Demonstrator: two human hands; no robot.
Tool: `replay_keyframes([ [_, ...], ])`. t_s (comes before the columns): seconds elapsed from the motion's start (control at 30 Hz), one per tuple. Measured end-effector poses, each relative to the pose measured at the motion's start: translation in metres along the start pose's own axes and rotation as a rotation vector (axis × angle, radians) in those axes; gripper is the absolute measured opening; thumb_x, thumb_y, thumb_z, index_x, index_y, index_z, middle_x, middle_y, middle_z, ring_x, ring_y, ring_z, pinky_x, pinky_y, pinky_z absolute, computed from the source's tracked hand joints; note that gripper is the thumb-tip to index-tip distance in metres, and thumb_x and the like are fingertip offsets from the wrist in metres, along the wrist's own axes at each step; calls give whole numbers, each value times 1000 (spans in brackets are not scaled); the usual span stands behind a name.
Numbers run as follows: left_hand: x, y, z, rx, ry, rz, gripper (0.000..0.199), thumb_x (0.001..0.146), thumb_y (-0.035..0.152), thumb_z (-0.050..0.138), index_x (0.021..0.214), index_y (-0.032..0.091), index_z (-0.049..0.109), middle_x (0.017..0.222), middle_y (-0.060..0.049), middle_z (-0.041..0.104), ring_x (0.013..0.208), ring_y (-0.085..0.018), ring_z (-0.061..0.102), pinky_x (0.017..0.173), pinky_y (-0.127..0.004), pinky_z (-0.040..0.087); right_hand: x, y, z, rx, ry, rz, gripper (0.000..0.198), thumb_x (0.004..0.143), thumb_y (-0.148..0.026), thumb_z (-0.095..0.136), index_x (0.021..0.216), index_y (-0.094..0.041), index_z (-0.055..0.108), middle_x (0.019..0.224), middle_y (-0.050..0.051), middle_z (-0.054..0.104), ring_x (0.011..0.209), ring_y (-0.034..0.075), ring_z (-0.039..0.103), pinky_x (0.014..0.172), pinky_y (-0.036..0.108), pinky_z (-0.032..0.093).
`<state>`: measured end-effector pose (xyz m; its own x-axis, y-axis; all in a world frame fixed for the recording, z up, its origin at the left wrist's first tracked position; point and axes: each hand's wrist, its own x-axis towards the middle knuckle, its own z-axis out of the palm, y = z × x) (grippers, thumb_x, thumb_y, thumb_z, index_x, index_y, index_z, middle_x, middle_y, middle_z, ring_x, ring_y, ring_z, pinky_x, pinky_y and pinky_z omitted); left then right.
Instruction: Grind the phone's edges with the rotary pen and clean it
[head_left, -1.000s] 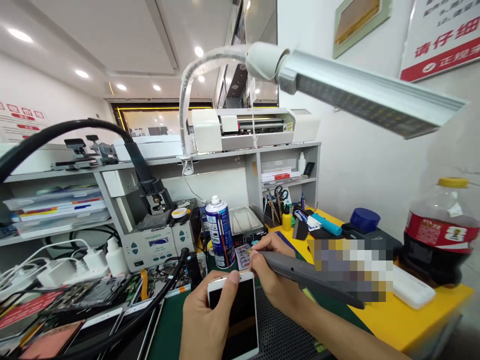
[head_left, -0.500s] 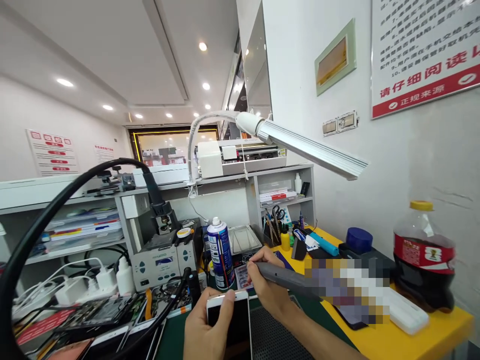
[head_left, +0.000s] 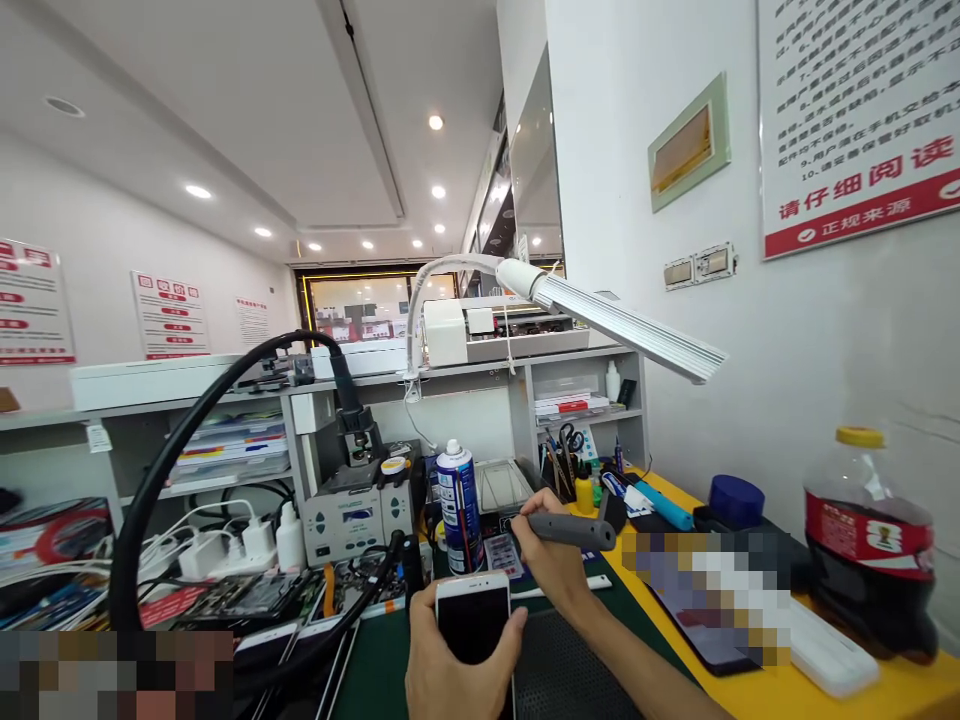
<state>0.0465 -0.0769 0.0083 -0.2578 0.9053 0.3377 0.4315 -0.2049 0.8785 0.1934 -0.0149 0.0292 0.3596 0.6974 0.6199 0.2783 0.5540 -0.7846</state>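
A white smartphone with a dark screen [head_left: 472,622] is gripped by its sides in my left hand [head_left: 448,678], with the thumb along the right edge. My right hand [head_left: 553,555] is closed around a thick grey pen-shaped electric screwdriver [head_left: 568,530]. Its rear end points right, and the tip is hidden by my fingers. The right hand is above and to the right of the phone, apart from it. Below lie a green mat [head_left: 381,655] and a black perforated pad [head_left: 570,665]. Just beyond the phone stands a blue spray can [head_left: 459,510].
A black hose [head_left: 172,440] arches over the left side. Behind are a grey soldering station [head_left: 349,525] and loose circuit boards [head_left: 262,595]. To the right, a cola bottle [head_left: 870,540], a dark phone [head_left: 694,615] and a white power bank [head_left: 836,650] rest on the yellow tabletop [head_left: 911,690].
The view has turned left and tilted up a little. My left thumb has moved from the phone's top to its right edge. The screwdriver's rear end has swung toward the camera.
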Motion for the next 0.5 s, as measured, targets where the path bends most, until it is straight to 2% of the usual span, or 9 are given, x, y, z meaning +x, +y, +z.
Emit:
replay_keyframes([
  [0.1,1,3,2,125,-18,86,57,74,62,62,108,22,42,99,-10,58,86,-33,69,63,-39,55,1,-1,-1,-31,-24,22,20,82,-21,68,73,-21,50,54,-9,49,48,12,51,52,24,44],
  [0.2,11,15,-9,267,-107,263,49,80,54,56,111,20,42,104,-9,52,97,-31,66,76,-39,54,4,0,-6,-69,-60,66,17,92,-27,68,85,-15,60,71,-5,59,58,10,56,56,24,50],
  [0.27,22,22,-23,370,-280,404,49,77,50,61,112,20,46,106,-8,50,99,-31,62,80,-40,52,8,1,-10,-89,-80,105,18,97,-32,65,94,-14,63,82,-1,63,64,11,60,59,25,53],
  [0.33,33,26,-41,461,-506,520,55,67,54,71,109,23,53,104,-5,50,87,-29,61,73,-40,51,12,2,-14,-99,-125,137,19,97,-33,64,95,-14,64,82,-1,64,64,10,60,58,24,53],
  [0.4,41,24,-54,533,-719,585,55,62,57,75,103,23,59,100,-3,50,75,-25,60,66,-38,50,13,0,-17,-100,-173,157,25,97,-36,64,86,-14,62,73,-4,60,57,9,56,54,22,50],
  [0.5,46,12,-60,597,-930,620,65,63,55,74,117,22,60,98,-4,52,74,-26,62,60,-36,50,7,-6,-19,-85,-282,179,43,93,-42,66,61,-19,50,50,-9,41,45,8,44,45,22,40],
])
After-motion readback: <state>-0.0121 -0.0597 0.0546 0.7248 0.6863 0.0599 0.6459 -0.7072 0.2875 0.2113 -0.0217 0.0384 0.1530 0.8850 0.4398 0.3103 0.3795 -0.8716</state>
